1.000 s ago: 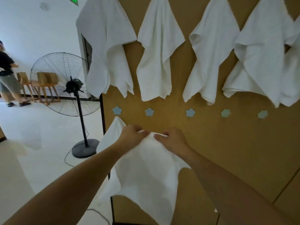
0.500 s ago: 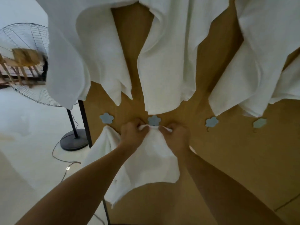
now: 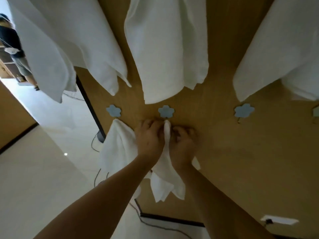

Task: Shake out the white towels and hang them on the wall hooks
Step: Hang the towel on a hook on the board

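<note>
A white towel hangs against the brown wall panel, its top bunched into a narrow fold right under a blue flower-shaped hook. My left hand pinches the fold from the left and my right hand pinches it from the right, fingers curled into the cloth. The towel's lower corners dangle between my forearms. Whether the fold sits on the hook's peg is hidden. Further blue flower hooks sit to the left and right.
Three white towels hang from the upper row, the middle one ending just above my hands. A black fan pole and its cable stand left of the panel edge. A person stands far left. A wall socket is low right.
Both hands have risen with the towel to the second hook and drawn together, bunching the top edge into a narrow fold. The view has moved much closer to the wall.
</note>
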